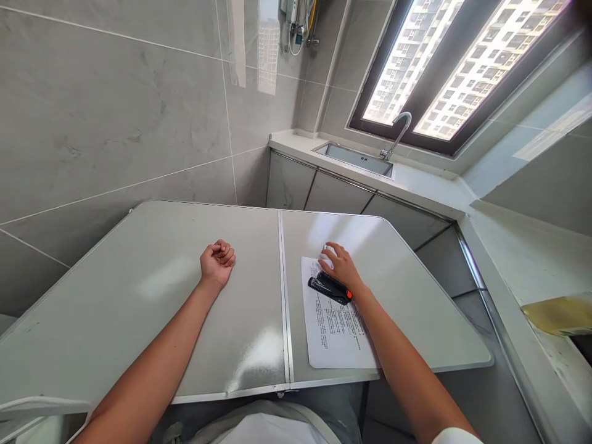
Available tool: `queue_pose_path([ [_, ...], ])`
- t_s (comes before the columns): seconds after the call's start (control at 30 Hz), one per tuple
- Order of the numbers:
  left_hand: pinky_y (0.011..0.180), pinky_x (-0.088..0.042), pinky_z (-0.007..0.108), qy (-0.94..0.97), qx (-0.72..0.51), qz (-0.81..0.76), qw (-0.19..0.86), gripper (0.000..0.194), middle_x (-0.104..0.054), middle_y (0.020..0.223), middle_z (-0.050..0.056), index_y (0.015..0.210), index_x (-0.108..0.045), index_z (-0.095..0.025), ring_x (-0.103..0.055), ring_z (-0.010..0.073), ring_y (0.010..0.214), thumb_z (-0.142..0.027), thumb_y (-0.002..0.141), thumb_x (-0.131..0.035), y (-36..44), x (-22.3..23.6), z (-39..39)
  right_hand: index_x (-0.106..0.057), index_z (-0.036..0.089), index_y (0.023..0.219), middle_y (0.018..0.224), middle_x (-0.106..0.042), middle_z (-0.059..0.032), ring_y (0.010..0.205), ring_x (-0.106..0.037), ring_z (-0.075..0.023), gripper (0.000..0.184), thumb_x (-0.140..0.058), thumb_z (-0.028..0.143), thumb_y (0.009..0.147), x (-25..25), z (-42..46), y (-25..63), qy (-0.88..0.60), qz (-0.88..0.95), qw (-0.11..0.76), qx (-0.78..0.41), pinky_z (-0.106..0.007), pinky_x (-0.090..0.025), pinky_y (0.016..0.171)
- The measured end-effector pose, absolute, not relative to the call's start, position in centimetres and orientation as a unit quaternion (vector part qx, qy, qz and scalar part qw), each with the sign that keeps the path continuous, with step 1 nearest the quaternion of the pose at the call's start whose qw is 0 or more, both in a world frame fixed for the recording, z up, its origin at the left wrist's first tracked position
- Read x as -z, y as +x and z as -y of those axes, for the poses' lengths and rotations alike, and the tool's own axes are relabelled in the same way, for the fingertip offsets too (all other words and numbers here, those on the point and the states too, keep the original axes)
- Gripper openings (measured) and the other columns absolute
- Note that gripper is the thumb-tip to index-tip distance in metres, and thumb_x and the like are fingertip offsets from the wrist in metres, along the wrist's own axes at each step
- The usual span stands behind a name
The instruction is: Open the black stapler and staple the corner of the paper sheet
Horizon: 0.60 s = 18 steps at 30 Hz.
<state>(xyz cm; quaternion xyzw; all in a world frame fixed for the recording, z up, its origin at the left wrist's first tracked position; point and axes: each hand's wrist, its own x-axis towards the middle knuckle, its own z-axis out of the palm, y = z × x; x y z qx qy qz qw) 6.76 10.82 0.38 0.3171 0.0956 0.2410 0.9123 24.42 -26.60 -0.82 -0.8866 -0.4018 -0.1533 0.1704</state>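
My left hand (218,262) rests palm-up on the left half of the table, its fingers curled into a fist with nothing showing in them. Over the top of a printed paper (340,336), my right hand (341,262) reaches with bent fingers. Between its thumb and fingertips is a small silvery-white piece (325,248), too small to name for certain. A black stapler (329,288) with an orange-red end lies on the paper, just below the right hand. The right wrist and forearm cover part of the sheet's right side.
The pale folding table (250,296) has a metal seam down its middle and rounded corners. Beyond it stands a counter with a sink (356,159) and a faucet (400,132) under a window. Another counter (522,246) runs along the right. A grey tiled wall (115,111) borders the left.
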Motion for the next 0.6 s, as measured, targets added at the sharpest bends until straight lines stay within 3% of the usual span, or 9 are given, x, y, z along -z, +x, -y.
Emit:
queue_pose_path([
  [0.17, 0.038, -0.023, 0.022, 0.326, -0.227, -0.104, 0.912, 0.015, -0.026, 0.056, -0.007, 0.064, -0.046, -0.019, -0.027, 0.0068, 0.041, -0.017, 0.071, -0.058, 6.7, -0.4, -10.2, -0.067, 0.025, 0.125, 0.156, -0.046, -0.0106, 0.143, -0.042, -0.0315, 0.034, -0.049, 0.044, 0.103, 2.6, 25.5, 25.3, -0.904, 0.372, 0.171, 0.125, -0.052, -0.034, 0.12],
  [0.27, 0.039, -0.022, 0.022, 0.342, -0.217, -0.099, 0.909, 0.014, -0.025, 0.056, -0.007, 0.063, -0.047, -0.019, -0.026, 0.007, 0.042, -0.017, 0.071, -0.058, 6.9, -0.4, -10.1, -0.057, 0.025, 0.143, 0.168, -0.031, -0.0106, 0.155, -0.026, -0.0326, 0.047, -0.046, 0.05, 0.104, 3.1, 25.6, 25.7, -0.917, 0.365, 0.139, 0.077, -0.058, -0.024, 0.125],
  [0.4, 0.041, -0.021, 0.022, 0.402, -0.218, -0.101, 0.883, 0.015, -0.024, 0.056, -0.008, 0.062, -0.049, -0.019, -0.023, 0.0077, 0.043, -0.021, 0.073, -0.06, 7.2, -0.4, -10.0, -0.041, 0.018, 0.157, 0.17, -0.026, -0.0153, 0.158, -0.021, -0.0326, 0.062, -0.039, 0.053, 0.106, 3.6, 24.6, 25.4, -0.933, 0.339, 0.121, 0.01, -0.059, -0.018, 0.126],
  [0.47, 0.043, -0.025, 0.022, 0.514, -0.21, -0.113, 0.824, 0.018, -0.027, 0.054, -0.008, 0.063, -0.053, -0.02, -0.025, 0.0089, 0.044, -0.025, 0.077, -0.063, 7.2, -0.3, -8.7, -0.034, 0.015, 0.161, 0.171, -0.022, -0.0158, 0.159, -0.019, -0.0311, 0.066, -0.037, 0.054, 0.107, 3.8, 23.6, 24.8, -0.931, 0.341, 0.127, 0.006, -0.058, -0.014, 0.128],
  [0.53, 0.052, -0.038, 0.025, 0.679, -0.187, -0.109, 0.701, 0.017, -0.042, 0.055, -0.003, 0.067, -0.061, -0.02, -0.04, 0.0129, 0.051, -0.029, 0.08, -0.067, 6.9, 0.0, -6.2, -0.029, 0.014, 0.163, 0.171, -0.02, -0.0158, 0.16, -0.018, -0.0293, 0.069, -0.034, 0.055, 0.108, 4.0, 22.5, 24.1, -0.927, 0.35, 0.137, 0.005, -0.057, -0.012, 0.129],
  [0.6, 0.081, -0.052, 0.037, 0.825, -0.158, -0.054, 0.54, 0.013, -0.068, 0.083, 0.006, 0.087, -0.073, -0.023, -0.062, 0.0235, 0.083, -0.035, 0.084, -0.07, 6.5, 0.4, -2.7, -0.027, 0.012, 0.164, 0.171, -0.02, -0.0169, 0.16, -0.018, -0.0285, 0.07, -0.033, 0.054, 0.108, 4.1, 21.5, 23.6, -0.923, 0.357, 0.145, 0.003, -0.056, -0.013, 0.129],
])
